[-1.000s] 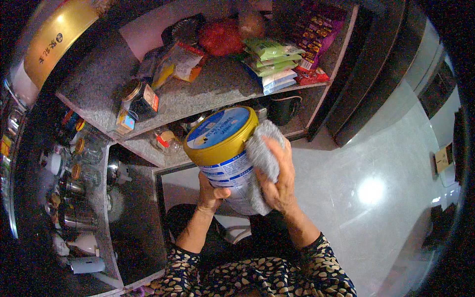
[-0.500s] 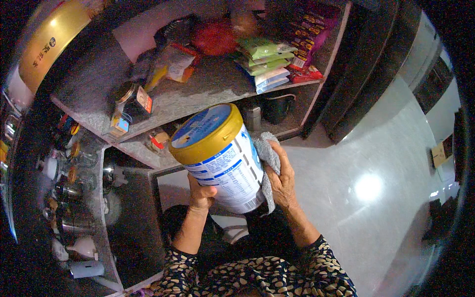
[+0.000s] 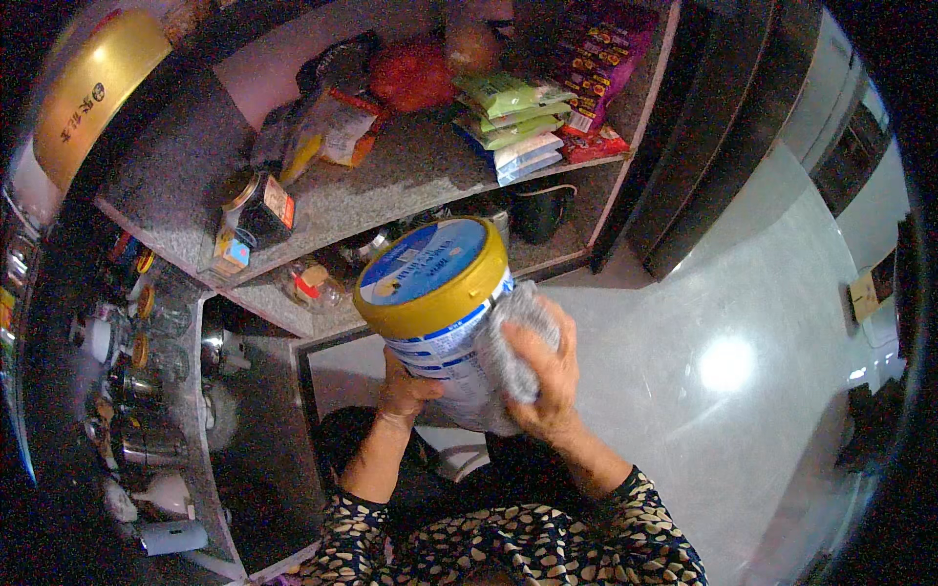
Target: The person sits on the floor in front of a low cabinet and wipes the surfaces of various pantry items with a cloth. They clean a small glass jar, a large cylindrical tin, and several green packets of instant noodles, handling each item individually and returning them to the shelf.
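A home kitchen pantry: stone shelves stacked with snack packets, jars, and steel vessels at the left edge.

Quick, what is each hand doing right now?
Left hand: closed on the lower side of the big tin with the yellow lid, holding it up.
Right hand: pressing a grey cloth against the tin's side.

Patterned sleeves at the bottom centre of the frame

The person wears a dark garment printed all over with small pale yellow and cream blotches, its sleeves ending below the elbows; the left hand and right hand are bare, without rings or bands visible.
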Demonstrator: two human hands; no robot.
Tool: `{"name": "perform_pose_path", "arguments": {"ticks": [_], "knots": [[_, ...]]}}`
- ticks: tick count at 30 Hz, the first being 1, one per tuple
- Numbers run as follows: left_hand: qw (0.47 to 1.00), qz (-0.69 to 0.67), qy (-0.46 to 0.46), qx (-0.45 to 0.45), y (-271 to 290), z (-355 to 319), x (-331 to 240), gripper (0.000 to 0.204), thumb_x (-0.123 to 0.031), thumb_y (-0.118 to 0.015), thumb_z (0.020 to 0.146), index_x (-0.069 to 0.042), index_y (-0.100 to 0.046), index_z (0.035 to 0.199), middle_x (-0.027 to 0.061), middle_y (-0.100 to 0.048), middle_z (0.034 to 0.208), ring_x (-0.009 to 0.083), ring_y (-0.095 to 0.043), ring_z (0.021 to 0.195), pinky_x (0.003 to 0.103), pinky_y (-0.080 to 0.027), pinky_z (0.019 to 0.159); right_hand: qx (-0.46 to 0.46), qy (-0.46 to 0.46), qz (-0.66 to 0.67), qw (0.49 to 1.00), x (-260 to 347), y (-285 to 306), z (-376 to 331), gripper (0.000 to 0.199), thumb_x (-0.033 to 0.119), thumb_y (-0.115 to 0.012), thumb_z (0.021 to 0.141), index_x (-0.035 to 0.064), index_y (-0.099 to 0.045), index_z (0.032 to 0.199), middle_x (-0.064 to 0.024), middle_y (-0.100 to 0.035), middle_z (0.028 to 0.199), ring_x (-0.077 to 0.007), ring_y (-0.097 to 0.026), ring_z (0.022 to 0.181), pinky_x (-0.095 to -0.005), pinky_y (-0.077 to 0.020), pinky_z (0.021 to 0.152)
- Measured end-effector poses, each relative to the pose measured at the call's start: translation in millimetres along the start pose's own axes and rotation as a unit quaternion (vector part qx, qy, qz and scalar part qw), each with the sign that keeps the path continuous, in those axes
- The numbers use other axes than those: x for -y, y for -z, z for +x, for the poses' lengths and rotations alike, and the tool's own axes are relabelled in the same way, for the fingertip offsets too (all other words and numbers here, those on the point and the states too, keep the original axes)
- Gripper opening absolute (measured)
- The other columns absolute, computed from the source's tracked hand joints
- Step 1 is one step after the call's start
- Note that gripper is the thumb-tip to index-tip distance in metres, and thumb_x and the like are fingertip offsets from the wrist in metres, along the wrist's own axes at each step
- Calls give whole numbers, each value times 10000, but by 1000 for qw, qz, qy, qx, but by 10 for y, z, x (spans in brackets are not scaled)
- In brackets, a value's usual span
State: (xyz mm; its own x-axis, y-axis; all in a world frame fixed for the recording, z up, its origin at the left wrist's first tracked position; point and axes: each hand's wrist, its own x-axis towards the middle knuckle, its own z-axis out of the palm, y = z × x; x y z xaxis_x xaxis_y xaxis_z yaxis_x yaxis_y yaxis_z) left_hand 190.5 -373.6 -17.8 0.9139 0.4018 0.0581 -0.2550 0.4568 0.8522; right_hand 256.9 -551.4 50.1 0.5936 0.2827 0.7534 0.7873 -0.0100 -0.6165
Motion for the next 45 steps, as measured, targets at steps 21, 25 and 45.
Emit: {"name": "perform_pose_path", "arguments": {"ticks": [21, 25, 45], "knots": [[991, -57, 39, 111, 52, -46, 134, 1000, -248, -874, 477, -36, -361, 1308, 96, -544, 1193, 241, -530, 1094, 403, -442, 931, 8, -9, 35, 999, 164, 163, 271, 492, 169, -634, 675, 111, -574, 1159, -227, -434, 1269, -395, -413, 1186, -470, -301, 1011], [991, -59, 40, 114, 48, -46, 137, 1003, -262, -873, 480, -40, -358, 1312, 95, -540, 1201, 244, -528, 1099, 407, -440, 934, 24, -131, 122, 984, 138, 206, 390, 502, 122, -592, 755, 58, -487, 1242, -180, -462, 1253, -329, -430, 1193, -407, -321, 1007], [993, -78, 16, 87, 113, 28, 1, 1021, -333, -869, 494, -59, -345, 1327, 90, -520, 1242, 261, -513, 1124, 429, -432, 946, 3, 177, -163, 971, 362, -87, 298, 519, 147, -744, 554, 198, -638, 1059, -258, -406, 1256, -425, -426, 1161, -569, -350, 955]]}}
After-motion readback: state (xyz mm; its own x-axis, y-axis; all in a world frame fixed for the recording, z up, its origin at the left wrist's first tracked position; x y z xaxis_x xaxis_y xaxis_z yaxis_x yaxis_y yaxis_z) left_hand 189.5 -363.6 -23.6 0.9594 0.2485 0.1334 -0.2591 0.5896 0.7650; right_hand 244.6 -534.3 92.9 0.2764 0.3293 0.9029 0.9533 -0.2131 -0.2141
